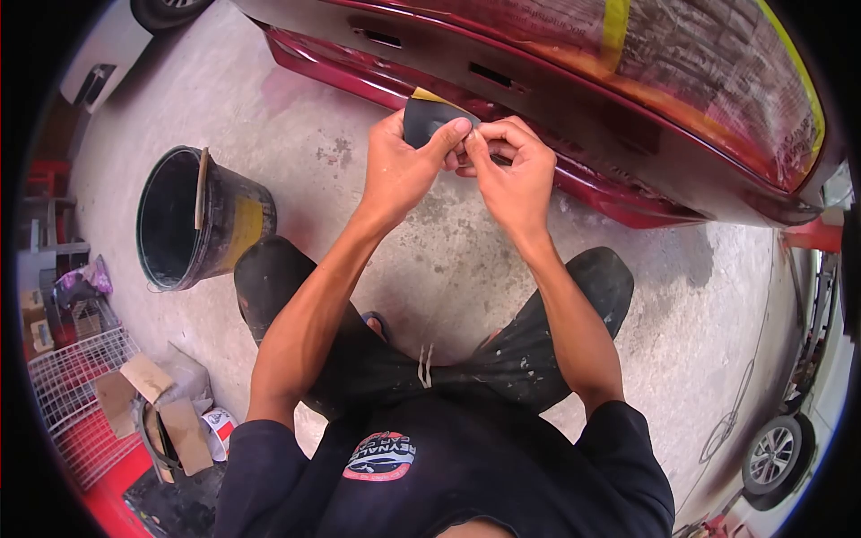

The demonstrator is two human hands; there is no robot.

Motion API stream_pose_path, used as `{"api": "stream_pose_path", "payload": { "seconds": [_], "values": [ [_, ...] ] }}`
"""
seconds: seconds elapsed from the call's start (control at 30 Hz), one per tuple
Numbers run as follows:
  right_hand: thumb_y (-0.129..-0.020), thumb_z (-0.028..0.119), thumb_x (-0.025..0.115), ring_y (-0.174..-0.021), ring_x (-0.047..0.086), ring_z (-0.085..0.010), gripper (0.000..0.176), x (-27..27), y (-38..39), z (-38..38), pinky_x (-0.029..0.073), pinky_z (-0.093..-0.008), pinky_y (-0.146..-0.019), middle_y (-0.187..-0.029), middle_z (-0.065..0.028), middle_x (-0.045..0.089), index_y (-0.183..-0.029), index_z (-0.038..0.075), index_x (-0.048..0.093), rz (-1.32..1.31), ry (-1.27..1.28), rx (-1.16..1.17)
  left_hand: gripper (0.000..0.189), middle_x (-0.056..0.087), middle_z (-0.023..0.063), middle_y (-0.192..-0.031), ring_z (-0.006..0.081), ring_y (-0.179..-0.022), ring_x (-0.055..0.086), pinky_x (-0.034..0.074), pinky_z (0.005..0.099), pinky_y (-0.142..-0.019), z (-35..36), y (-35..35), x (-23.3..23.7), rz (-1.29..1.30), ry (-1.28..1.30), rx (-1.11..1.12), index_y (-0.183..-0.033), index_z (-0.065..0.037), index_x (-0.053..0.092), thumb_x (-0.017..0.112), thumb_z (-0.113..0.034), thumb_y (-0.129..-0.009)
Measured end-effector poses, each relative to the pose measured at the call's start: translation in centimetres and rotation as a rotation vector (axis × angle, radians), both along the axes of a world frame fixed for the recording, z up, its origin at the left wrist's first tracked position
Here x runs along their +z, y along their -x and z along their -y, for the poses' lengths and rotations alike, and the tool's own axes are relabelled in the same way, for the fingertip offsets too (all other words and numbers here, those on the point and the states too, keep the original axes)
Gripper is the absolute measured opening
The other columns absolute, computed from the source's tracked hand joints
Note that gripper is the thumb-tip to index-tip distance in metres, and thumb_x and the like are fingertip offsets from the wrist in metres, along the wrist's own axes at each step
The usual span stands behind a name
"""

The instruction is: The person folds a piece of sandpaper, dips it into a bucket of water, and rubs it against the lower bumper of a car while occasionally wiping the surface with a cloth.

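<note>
A dark grey sheet [427, 118] with a yellow strip along its upper edge is held in front of the red car panel [556, 134]. My left hand [405, 161] grips it, thumb pressed on its face. My right hand [513, 170] touches the sheet's right edge, its thumb and index finger pinched together beside the left fingertips. What lies between those fingertips is too small to make out. Taped paper [700, 63] covers the glass area above the panel.
At the left stands a black bucket [235, 224] with a wooden stick on its rim. Cardboard [184, 435], a white wire rack [76, 386] and a red-and-white can [218, 423] are lower left. Car wheels show at the lower right [773, 455] and upper left.
</note>
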State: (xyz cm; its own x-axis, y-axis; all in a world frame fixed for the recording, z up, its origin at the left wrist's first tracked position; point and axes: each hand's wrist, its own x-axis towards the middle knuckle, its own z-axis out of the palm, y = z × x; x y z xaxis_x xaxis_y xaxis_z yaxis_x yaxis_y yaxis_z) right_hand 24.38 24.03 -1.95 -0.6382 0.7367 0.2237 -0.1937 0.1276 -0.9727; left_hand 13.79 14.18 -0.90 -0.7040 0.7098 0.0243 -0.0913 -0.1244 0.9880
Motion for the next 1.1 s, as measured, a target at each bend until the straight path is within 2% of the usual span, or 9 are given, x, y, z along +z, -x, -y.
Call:
{"api": "stream_pose_path", "payload": {
  "seconds": [0.27, 0.37, 0.47, 0.57, 0.87, 0.93, 1.1],
  "values": [
    [-0.096, -0.002, 0.072, -0.078, 0.075, -0.0161, 0.007, 0.0, -0.3, 0.1, 0.065, -0.0287, -0.064, -0.095, -0.0078, 0.068, -0.093, -0.009, 0.073, -0.023, -0.044, -0.021, 0.017, 0.071, 0.0025, -0.08, 0.0077, -0.064, 0.062, 0.049, 0.0237, -0.057, -0.3, -0.5, -0.2, 0.006, -0.018, 0.003, -0.099, -0.002, 0.071, 0.081, -0.016, -0.096],
    [-0.096, -0.003, 0.071, -0.077, 0.076, -0.0168, 0.007, 0.0, -0.5, 0.0, 0.065, -0.0294, -0.065, -0.096, -0.0082, 0.068, -0.092, -0.009, 0.073, -0.017, 0.041, 0.036, 0.016, 0.07, 0.0022, -0.079, 0.0072, -0.064, 0.062, 0.05, 0.0235, -0.056, -0.2, -0.6, -0.1, 0.036, -0.037, -0.022, -0.099, -0.001, 0.071, 0.08, -0.014, -0.096],
    [-0.1, -0.002, 0.069, -0.085, 0.074, -0.0164, 0.009, -0.4, -0.8, -0.2, 0.069, -0.0325, -0.073, -0.1, -0.0075, 0.065, -0.098, -0.01, 0.07, 0.039, -0.006, 0.063, 0.014, 0.07, 0.0019, -0.078, 0.0067, -0.064, 0.062, 0.051, 0.0236, -0.057, -0.1, -0.6, 0.1, 0.054, -0.028, -0.04, -0.098, -0.001, 0.072, 0.08, -0.014, -0.097],
    [-0.097, -0.003, 0.07, -0.077, 0.077, -0.0189, 0.01, 0.3, -0.7, 0.3, 0.067, -0.0314, -0.068, -0.092, -0.0078, 0.068, -0.09, -0.01, 0.071, -0.013, 0.085, 0.04, 0.017, 0.07, 0.0025, -0.079, 0.0078, -0.063, 0.062, 0.05, 0.0242, -0.056, -0.1, -0.4, 0.0, 0.062, -0.017, -0.055, -0.098, -0.002, 0.071, 0.081, -0.016, -0.096],
    [-0.097, -0.002, 0.071, -0.077, 0.077, -0.0185, 0.01, 0.6, -0.8, 0.3, 0.067, -0.0308, -0.068, -0.091, -0.0078, 0.068, -0.09, -0.009, 0.072, 0.009, 0.12, 0.04, 0.016, 0.07, 0.0015, -0.076, 0.0066, -0.061, 0.061, 0.048, 0.0234, -0.055, -0.5, -1.0, 0.7, 0.089, -0.035, -0.021, -0.093, -0.004, 0.071, 0.08, -0.017, -0.097],
    [-0.097, -0.002, 0.071, -0.077, 0.077, -0.0182, 0.01, 0.3, -0.6, 0.4, 0.066, -0.0303, -0.069, -0.091, -0.008, 0.069, -0.09, -0.009, 0.073, 0.006, 0.075, 0.027, 0.016, 0.07, 0.0014, -0.075, 0.0065, -0.061, 0.061, 0.048, 0.0231, -0.054, -0.3, 0.1, 0.4, 0.025, -0.014, -0.068, -0.092, -0.004, 0.072, 0.08, -0.017, -0.098],
    [-0.098, 0.0, 0.071, -0.077, 0.077, -0.0175, 0.012, 0.1, -0.5, 0.2, 0.065, -0.0295, -0.068, -0.09, -0.008, 0.07, -0.091, -0.009, 0.074, 0.027, 0.01, 0.012, 0.018, 0.069, 0.001, -0.074, 0.0061, -0.06, 0.06, 0.047, 0.0229, -0.052, -0.7, -0.3, 0.1, 0.024, -0.025, -0.008, -0.091, -0.003, 0.071, 0.08, -0.018, -0.097]
  ]
}}
